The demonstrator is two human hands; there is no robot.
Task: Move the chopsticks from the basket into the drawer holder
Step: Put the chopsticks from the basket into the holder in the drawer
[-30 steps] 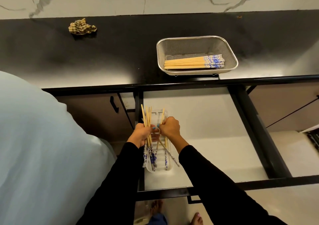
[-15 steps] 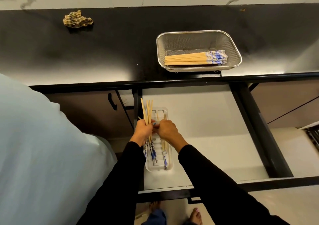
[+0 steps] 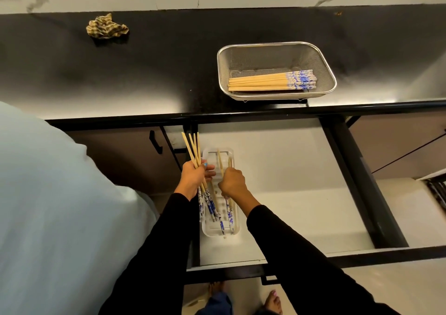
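Drawer [image 3: 277, 194] holder [image 3: 218, 231] slots lie hidden beneath both hands.

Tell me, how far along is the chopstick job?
Partway. A few chopsticks already lie in the holder in the drawer. The left hand grips a bundle; the right hand is setting one or two down. A pile still waits in the basket.

Dim warm light. Glare streaks on black counter [image 3: 149, 78] near its front edge. Wide-angle bend at frame edges. My shirt [image 3: 60, 206] blurred, pic otherwise sharp.
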